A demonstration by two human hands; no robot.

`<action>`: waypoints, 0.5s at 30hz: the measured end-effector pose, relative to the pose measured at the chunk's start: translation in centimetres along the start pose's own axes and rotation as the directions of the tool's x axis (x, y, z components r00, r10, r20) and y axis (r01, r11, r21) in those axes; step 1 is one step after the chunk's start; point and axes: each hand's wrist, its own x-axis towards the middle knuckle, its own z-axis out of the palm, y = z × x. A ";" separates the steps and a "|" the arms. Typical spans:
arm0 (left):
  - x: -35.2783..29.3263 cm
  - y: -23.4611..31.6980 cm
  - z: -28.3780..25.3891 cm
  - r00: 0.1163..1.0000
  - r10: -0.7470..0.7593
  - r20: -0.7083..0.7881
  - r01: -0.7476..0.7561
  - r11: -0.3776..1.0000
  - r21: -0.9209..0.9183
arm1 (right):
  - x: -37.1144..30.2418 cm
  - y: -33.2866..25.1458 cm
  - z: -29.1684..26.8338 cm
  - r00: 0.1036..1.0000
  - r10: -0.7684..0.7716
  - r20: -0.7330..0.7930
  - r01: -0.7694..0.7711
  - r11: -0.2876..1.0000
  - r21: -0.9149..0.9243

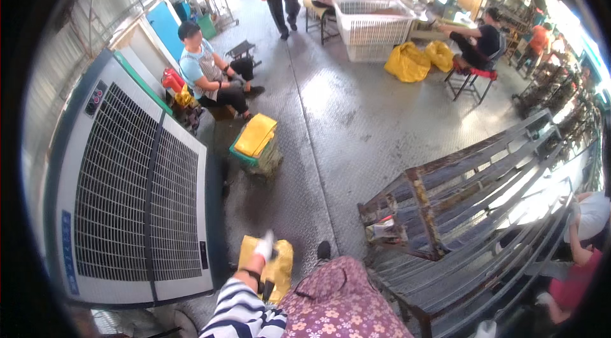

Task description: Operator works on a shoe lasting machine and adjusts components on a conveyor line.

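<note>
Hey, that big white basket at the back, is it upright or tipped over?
Upright: the white basket has its open top facing up, with its slatted sides standing below the rim.

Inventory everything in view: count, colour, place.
Crumpled bag: one, yellow, lower centre
Folded bundle: one, yellow, on green container
Vented machine: one, pale grey, left
Slatted rack: one, rusty grey, right
Mesh crate: at least one, white, upper centre
Far bags: two, yellow, beside crate
Panel: one, blue, upper left
Other people: at least six, varied clothing, around
Apron: one, purple floral, bottom
Striped sleeve: one, white and navy, bottom
Left hand: one, apparently white-gloved, over crumpled bag
</note>
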 end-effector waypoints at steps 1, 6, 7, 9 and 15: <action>3.2 2.6 -3.0 0.985 0.055 -0.162 -0.068 0.995 -0.076 | 0.7 -0.9 0.0 0.999 0.042 0.028 -0.042 0.999 0.031; 8.6 26.5 -20.0 0.952 0.117 -0.283 -0.289 0.649 -0.703 | 0.5 -4.5 -0.8 0.963 0.267 0.040 -0.262 0.960 -0.101; 11.5 26.6 -25.0 0.885 0.237 -0.400 -0.464 0.512 -0.723 | 2.5 -3.9 -0.5 0.966 0.235 0.107 -0.226 0.970 -0.084; 10.7 35.1 -28.8 0.790 0.404 -0.461 -0.613 0.501 -0.611 | 4.8 -0.7 -0.7 0.944 0.284 0.165 -0.276 0.958 -0.073; 14.8 43.6 -23.6 0.755 0.576 -0.313 -0.553 0.816 0.167 | 10.3 -7.1 -3.1 0.933 -0.095 -0.346 0.050 0.989 -0.138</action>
